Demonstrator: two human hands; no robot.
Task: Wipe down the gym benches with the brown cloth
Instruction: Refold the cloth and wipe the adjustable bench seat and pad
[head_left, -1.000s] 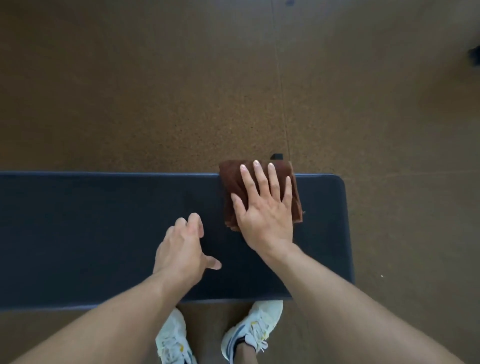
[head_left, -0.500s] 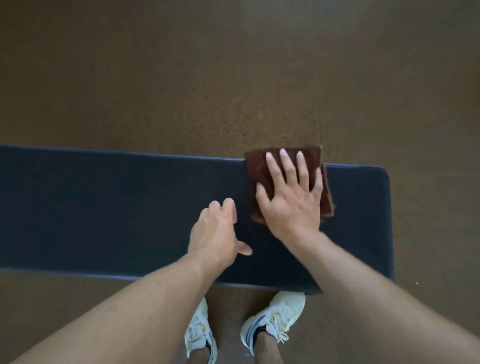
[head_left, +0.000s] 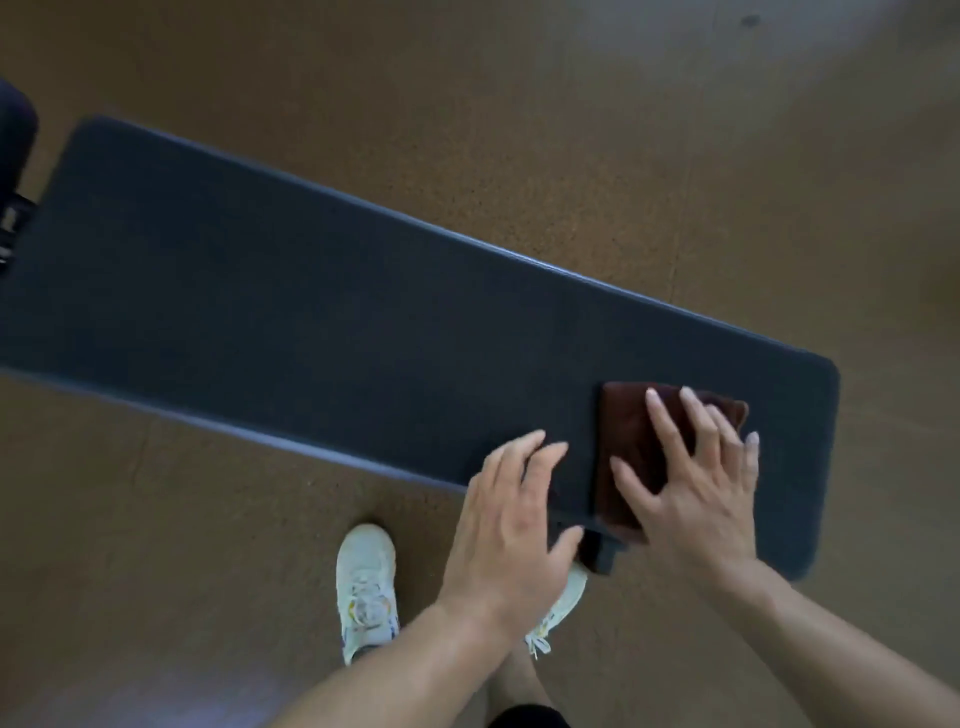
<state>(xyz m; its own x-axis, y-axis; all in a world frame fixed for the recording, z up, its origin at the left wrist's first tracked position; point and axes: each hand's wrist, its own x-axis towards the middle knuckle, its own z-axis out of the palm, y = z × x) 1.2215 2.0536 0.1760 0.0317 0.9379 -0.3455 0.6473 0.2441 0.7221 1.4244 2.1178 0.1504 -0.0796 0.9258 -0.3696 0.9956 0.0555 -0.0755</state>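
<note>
A long dark blue padded gym bench (head_left: 311, 312) runs from upper left to lower right across the view. A folded brown cloth (head_left: 634, 441) lies on its right end, by the near edge. My right hand (head_left: 691, 488) presses flat on the cloth with fingers spread, covering its near right part. My left hand (head_left: 514, 525) hovers at the bench's near edge just left of the cloth, fingers loosely apart, holding nothing.
Brown speckled rubber floor (head_left: 571, 130) surrounds the bench. My two white sneakers (head_left: 366, 587) stand on the floor just in front of the near edge. A dark piece of equipment (head_left: 13, 156) sits at the far left, beyond the bench's end.
My right hand has slid the cloth from the far edge toward the near edge. The left hand has shifted toward the near edge. The view has tilted, so the bench now lies diagonally.
</note>
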